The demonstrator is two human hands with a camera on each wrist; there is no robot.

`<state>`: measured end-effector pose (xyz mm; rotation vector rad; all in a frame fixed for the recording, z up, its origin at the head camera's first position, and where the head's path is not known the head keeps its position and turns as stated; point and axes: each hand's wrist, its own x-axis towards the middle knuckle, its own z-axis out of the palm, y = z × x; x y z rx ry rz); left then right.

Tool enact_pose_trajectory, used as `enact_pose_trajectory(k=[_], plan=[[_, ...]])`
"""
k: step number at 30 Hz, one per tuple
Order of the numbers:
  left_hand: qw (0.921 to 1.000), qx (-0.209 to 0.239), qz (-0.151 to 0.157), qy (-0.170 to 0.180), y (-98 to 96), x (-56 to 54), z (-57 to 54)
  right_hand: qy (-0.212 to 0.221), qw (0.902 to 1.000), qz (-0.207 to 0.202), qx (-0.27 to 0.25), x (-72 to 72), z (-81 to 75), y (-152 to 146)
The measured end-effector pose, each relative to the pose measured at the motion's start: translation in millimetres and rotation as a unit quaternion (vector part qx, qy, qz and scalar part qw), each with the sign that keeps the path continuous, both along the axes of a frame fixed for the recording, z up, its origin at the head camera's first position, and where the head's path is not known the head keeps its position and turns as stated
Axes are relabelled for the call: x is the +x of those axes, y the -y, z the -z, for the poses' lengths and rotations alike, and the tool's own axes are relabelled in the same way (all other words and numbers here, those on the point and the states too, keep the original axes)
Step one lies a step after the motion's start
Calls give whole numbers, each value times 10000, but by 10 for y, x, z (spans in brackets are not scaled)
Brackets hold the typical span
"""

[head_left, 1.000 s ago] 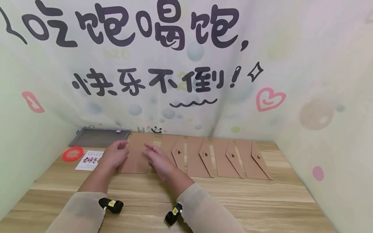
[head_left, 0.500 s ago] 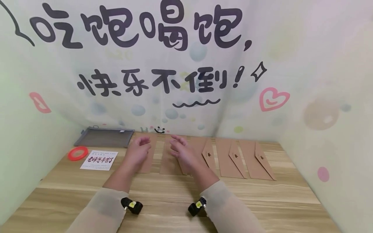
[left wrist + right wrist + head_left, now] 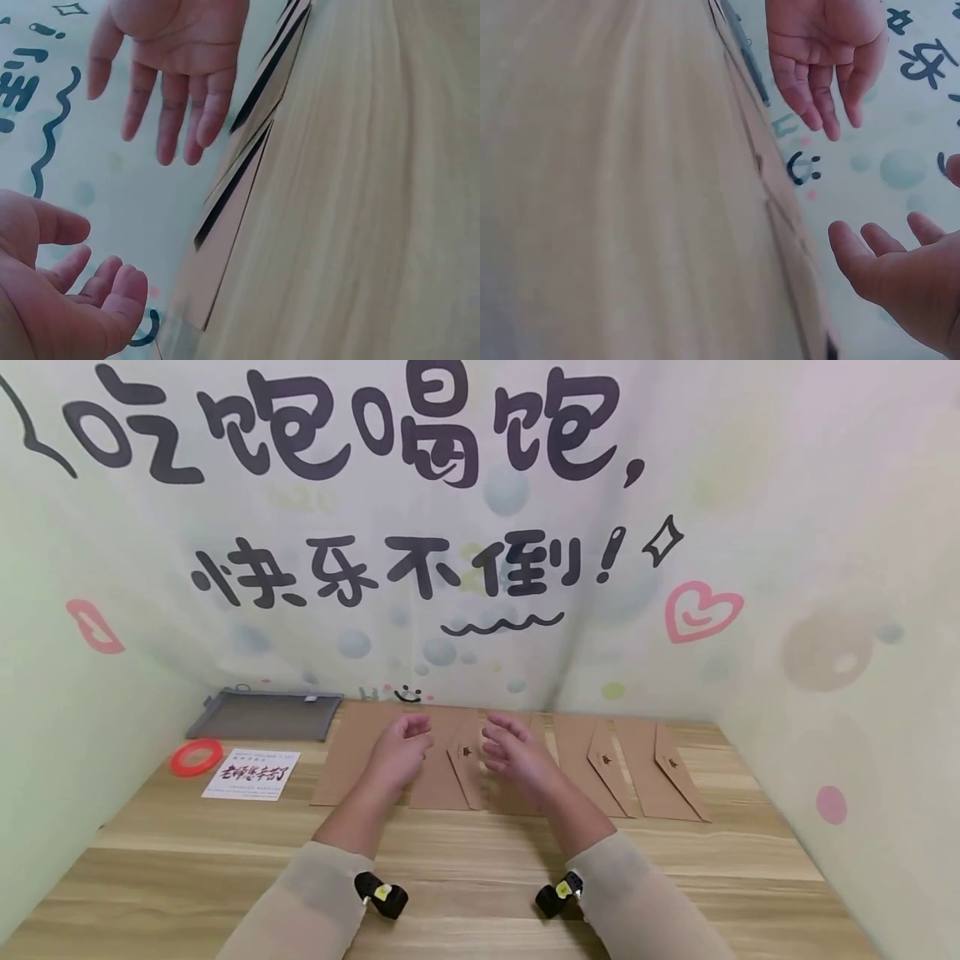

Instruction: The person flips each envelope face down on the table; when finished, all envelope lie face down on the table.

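Note:
Several brown kraft envelopes lie in a row at the back of the table in the head view. My left hand hovers over the first envelope and the second envelope, its fingers loosely bent and holding nothing. To its right, my right hand is in the air over the third envelope, partly hiding it. In both wrist views the palms face each other across a gap, and the right hand has its fingers extended. Dark flap edges show on the envelopes in the left wrist view.
Left of the row are a grey mesh zip pouch, a red ring and a white printed card. The fourth envelope and the fifth envelope lie at right. A printed cloth backdrop rises behind the wooden table.
Both hands have moved right along the row, from around the first envelope to over the second and third. The white card has come fully into view. The envelopes stay in place.

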<state>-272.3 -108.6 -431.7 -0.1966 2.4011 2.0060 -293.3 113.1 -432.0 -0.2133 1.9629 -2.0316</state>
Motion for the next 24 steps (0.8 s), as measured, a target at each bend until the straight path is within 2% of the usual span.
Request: enact_pose_trajectory(k=[4, 9, 17, 24], plan=[[9996, -242, 31, 156, 61, 41, 7, 215, 9996, -42, -194, -18, 84, 10], [9985, -412, 233, 281, 135, 56, 22, 422, 9985, 32, -333, -5, 118, 28], [9953, -732, 538, 325, 114, 49, 61, 388, 9988, -192, -219, 20, 110, 38], [9954, -682, 567, 359, 92, 46, 86, 360, 9986, -368, -78, 56, 90, 13]])
